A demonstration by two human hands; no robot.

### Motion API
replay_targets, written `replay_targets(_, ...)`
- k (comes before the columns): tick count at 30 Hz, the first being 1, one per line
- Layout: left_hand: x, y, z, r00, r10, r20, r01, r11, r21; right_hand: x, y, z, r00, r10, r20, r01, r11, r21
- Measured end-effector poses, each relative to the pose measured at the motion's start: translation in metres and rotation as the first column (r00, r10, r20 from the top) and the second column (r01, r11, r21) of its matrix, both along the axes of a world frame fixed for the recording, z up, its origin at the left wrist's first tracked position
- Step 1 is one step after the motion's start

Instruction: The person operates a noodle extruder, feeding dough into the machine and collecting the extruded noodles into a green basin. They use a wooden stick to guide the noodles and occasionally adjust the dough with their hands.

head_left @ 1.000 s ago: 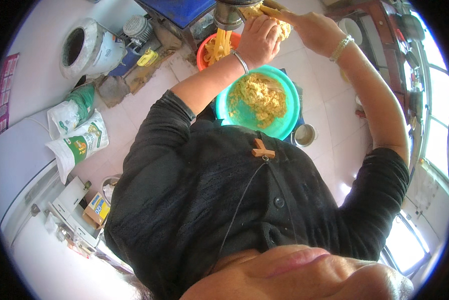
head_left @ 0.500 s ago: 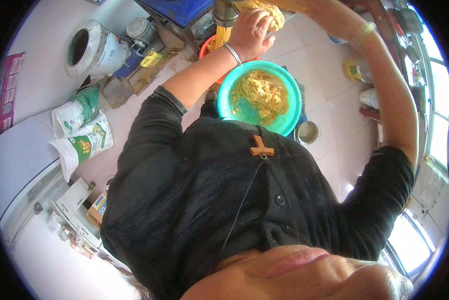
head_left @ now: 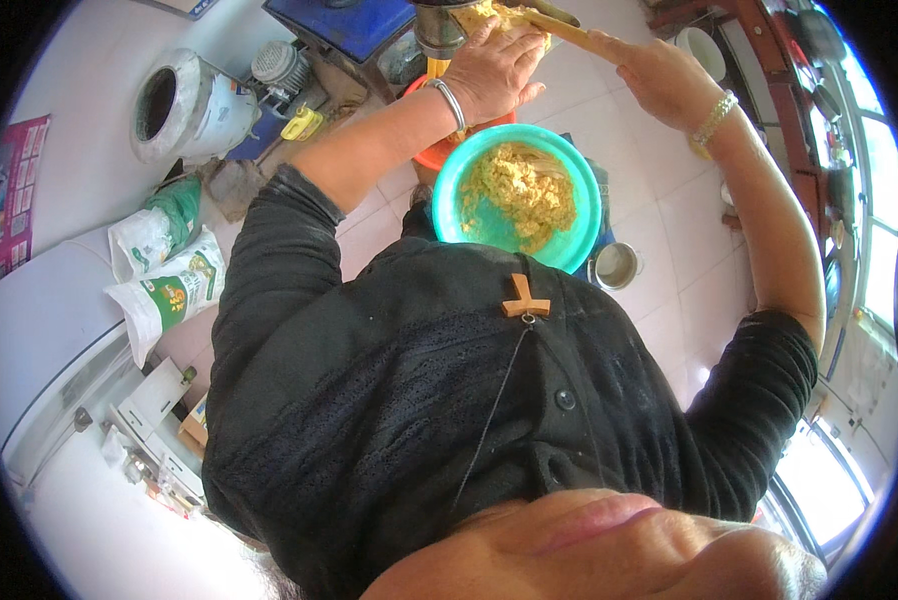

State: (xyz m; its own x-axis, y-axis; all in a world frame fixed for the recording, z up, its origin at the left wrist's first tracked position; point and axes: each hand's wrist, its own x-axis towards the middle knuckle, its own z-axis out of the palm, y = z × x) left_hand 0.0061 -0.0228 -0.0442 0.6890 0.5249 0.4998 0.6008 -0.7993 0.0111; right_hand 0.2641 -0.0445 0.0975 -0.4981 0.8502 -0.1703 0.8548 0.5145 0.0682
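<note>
My left hand (head_left: 491, 78), with a silver bangle at the wrist, is against a lump of yellow dough (head_left: 474, 16) at the top of a metal machine barrel (head_left: 437, 30). Its fingers lie over the dough, which shows past them. My right hand (head_left: 666, 84) is closed round a wooden stick (head_left: 561, 29) whose far end reaches the dough. Yellow strands (head_left: 436, 68) hang under the barrel above an orange-red basin (head_left: 431, 157). Nearer me, a teal basin (head_left: 447, 205) holds crumbly yellow dough (head_left: 519, 190).
A metal pot (head_left: 616, 265) stands on the tiled floor right of the teal basin. At left are a drum-shaped vessel (head_left: 209, 105), a motor (head_left: 281, 65), a yellow jug (head_left: 302, 122) and white-green sacks (head_left: 174, 295). Wooden shelving (head_left: 794, 110) runs along the right.
My right arm has come lower and outward, bringing the hand and wooden stick into view. My left hand has shifted slightly left and down, still at the dough.
</note>
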Motion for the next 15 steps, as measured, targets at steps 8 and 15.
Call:
replay_targets(8, 0.008, 0.014, -0.004, 0.972, -0.043, 0.232, 0.03, 0.998, 0.061, -0.02, 0.014, 0.002, 0.999, -0.001, 0.05, 0.001, 1.0, -0.001)
replay_targets(15, 0.013, 0.016, -0.005, 0.955, -0.072, 0.287, 0.04, 0.992, 0.116, -0.034, 0.025, -0.015, 0.992, -0.078, 0.101, 0.083, 0.995, -0.046)
